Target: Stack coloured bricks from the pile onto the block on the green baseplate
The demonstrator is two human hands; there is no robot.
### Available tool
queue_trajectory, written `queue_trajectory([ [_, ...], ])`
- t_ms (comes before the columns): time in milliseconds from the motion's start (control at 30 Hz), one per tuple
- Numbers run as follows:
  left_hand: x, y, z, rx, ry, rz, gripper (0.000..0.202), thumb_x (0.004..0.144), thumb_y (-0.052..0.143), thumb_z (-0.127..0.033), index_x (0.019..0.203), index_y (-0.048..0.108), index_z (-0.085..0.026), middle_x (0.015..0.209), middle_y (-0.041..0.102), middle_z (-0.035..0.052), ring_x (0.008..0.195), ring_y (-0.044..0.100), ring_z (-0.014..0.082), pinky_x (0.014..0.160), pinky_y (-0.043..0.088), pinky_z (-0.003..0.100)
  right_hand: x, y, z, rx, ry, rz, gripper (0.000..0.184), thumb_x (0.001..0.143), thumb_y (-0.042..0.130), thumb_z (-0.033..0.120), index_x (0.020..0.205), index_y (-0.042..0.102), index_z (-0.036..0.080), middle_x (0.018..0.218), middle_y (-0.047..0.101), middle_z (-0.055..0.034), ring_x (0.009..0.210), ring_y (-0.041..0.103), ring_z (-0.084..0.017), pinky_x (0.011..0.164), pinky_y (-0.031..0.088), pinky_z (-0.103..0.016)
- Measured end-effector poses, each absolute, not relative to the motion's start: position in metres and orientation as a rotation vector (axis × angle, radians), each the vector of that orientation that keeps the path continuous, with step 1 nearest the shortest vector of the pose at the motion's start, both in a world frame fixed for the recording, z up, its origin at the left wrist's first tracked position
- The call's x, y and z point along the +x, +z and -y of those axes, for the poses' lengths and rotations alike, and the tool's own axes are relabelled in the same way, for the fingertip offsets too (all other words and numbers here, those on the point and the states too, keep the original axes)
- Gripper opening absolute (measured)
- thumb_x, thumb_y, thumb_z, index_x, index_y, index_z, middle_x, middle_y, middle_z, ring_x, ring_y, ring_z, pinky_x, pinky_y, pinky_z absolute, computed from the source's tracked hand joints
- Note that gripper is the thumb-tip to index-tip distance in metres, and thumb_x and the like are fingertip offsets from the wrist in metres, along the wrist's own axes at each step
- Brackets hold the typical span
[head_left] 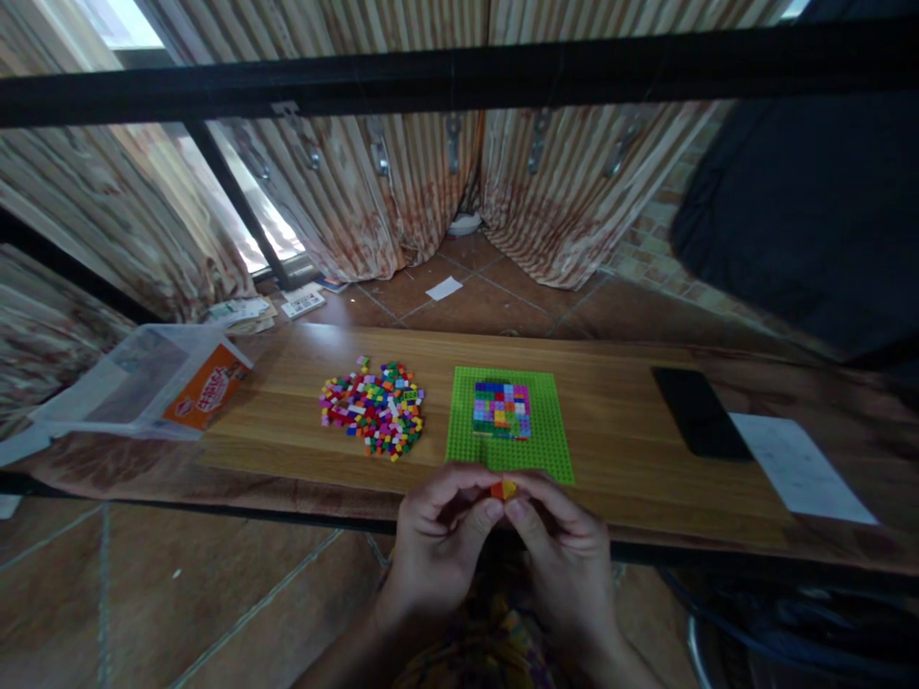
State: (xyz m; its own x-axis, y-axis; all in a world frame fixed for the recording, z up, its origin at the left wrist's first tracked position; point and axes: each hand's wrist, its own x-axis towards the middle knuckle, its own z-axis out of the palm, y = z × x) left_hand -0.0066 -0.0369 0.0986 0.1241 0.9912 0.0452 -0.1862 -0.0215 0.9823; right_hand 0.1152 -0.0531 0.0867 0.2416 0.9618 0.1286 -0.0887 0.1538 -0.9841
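My left hand [437, 536] and my right hand [564, 545] meet at the near edge of the wooden table [617, 459], fingers pinched together on small red and yellow bricks [504, 489]. Just beyond them lies a green baseplate [549, 431] with a block of mixed-colour bricks [503, 410] built on its middle. Left of the plate sits a loose pile of small coloured bricks [373, 409].
A clear plastic box with an orange label [154, 383] lies at the table's left end. A black phone [700, 411] and a white sheet of paper [800, 469] lie at the right. Curtains and a tiled floor are behind; a black bar crosses the top.
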Motion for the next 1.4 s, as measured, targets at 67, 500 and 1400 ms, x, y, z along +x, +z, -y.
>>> queue_trajectory([
  [67, -0.005, 0.098, 0.038, 1.147, 1.247, -0.965, 0.014, 0.079, 0.068, -0.021, 0.092, 0.069, -0.017, 0.079, 0.069, 0.0016, 0.070, 0.065, 0.0109, 0.067, 0.056, 0.022, 0.113, 0.083, 0.056, -1.147, 1.013, 0.946, 0.013, 0.079, 0.071, 0.026, 0.091, 0.076, 0.028, 0.084, 0.072, -0.0005, 0.075, 0.066, -0.013, 0.067, 0.056, -0.022],
  [500, -0.007, 0.079, 0.030, 0.794, 1.119, -0.958, 0.029, 0.076, 0.073, -0.031, 0.101, 0.067, -0.017, 0.081, 0.069, 0.0015, 0.069, 0.067, 0.0125, 0.070, 0.058, 0.029, 0.117, 0.066, 0.050, -1.064, 1.372, 0.590, 0.020, 0.073, 0.077, 0.038, 0.089, 0.077, 0.025, 0.068, 0.067, 0.0001, 0.061, 0.056, -0.010, 0.064, 0.048, -0.024],
  [1400, -0.005, 0.025, -0.049, 1.714, 1.187, -1.339, 0.016, 0.082, 0.056, -0.015, 0.095, 0.065, -0.020, 0.093, 0.066, 0.0023, 0.088, 0.062, 0.0138, 0.083, 0.051, 0.029, 0.136, 0.027, 0.043, -1.569, 0.878, 1.501, 0.019, 0.087, 0.059, 0.033, 0.096, 0.071, 0.022, 0.094, 0.069, -0.0059, 0.088, 0.065, -0.020, 0.079, 0.050, -0.031],
])
